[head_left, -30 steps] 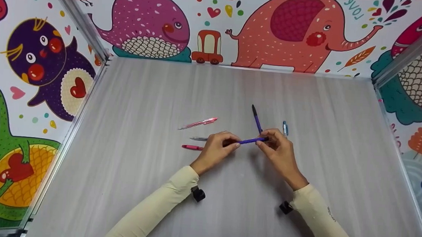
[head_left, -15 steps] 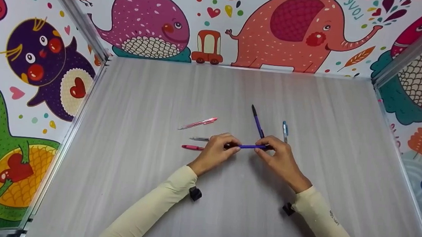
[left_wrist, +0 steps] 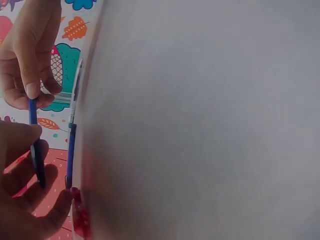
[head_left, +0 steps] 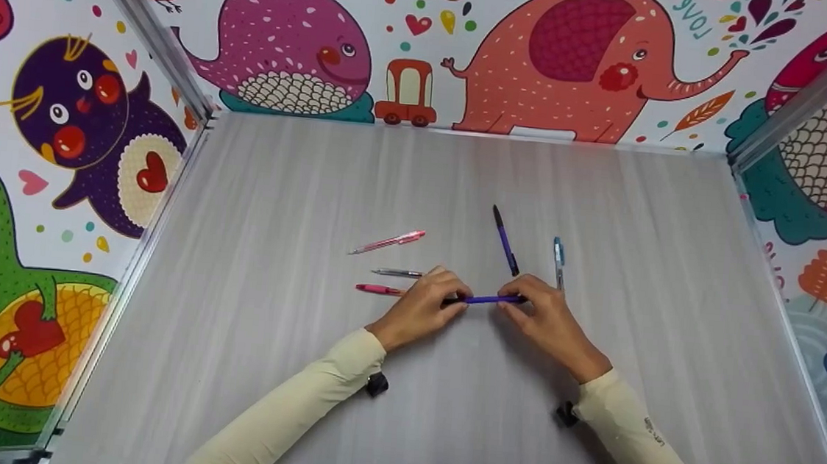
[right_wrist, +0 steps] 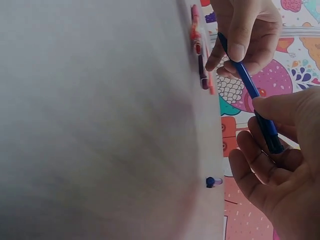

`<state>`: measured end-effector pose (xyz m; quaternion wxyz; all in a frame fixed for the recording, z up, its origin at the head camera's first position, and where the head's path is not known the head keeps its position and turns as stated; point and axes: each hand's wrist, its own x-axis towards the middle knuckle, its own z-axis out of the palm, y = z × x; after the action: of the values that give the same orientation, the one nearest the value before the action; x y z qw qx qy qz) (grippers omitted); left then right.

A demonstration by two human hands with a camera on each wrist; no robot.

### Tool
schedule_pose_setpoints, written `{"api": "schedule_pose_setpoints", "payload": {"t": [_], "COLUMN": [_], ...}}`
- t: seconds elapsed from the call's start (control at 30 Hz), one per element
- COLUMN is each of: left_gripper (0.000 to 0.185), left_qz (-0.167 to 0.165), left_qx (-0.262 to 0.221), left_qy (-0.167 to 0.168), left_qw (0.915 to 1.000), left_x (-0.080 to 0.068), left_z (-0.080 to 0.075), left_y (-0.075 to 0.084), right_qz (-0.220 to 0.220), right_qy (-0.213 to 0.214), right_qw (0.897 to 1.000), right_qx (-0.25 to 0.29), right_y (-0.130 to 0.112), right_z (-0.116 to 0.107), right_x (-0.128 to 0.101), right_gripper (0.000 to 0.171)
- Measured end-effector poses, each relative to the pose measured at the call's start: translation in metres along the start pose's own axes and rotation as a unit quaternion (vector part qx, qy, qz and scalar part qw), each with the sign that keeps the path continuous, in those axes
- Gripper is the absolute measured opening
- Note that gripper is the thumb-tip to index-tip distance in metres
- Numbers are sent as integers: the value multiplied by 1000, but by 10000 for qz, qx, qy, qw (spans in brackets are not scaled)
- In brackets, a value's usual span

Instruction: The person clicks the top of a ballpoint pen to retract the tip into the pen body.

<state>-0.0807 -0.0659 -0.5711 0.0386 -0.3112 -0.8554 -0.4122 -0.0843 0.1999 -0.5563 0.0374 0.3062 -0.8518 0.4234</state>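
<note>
A blue-violet pen (head_left: 488, 299) with dark ends is held between both hands above the table. My left hand (head_left: 419, 306) pinches its left end, and my right hand (head_left: 547, 316) pinches its right end. The right wrist view shows the pen (right_wrist: 249, 82) slanting from the left thumb (right_wrist: 236, 52) down to the right fingers (right_wrist: 260, 107). Just beyond the right hand lies another blue-violet pen (head_left: 506, 243) with a black tip. A light blue pen (head_left: 559, 252) is partly covered by that hand.
Left of the hands lie a clear pink pen (head_left: 390, 242), a grey clear pen (head_left: 394, 272) and a pink pen (head_left: 377, 289); the left hand hides parts of the last two. Metal-framed walls with printed animals (head_left: 295, 46) border the grey table (head_left: 299, 179).
Both hands have moved toward the body with the pen between them. The pen now lies more level, and more of the light blue pen shows past the right hand.
</note>
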Motion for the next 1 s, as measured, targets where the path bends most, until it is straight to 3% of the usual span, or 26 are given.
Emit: {"api": "schedule_pose_setpoints", "payload": {"t": [0.4,0.7,1.0], "left_gripper": [9,8,7], "left_qz": [227,449,473], "left_qx": [714,1481,1789], "left_qy": [-16,24,-1], "left_qw": [9972,9879,9827], "left_x": [-7,-11,-12], "left_z": [7,13,17], "left_y": [-2,-1,-5], "right_qz": [25,13,125], "right_qy": [-172,-186,-275], "right_qw": [9995,9988,9978], "right_qx": [-251,-444,-597], "right_y": [11,16,17], "right_z": [9,10,12], "right_x": [-8,-8,-9], "right_gripper": [20,17,15]}}
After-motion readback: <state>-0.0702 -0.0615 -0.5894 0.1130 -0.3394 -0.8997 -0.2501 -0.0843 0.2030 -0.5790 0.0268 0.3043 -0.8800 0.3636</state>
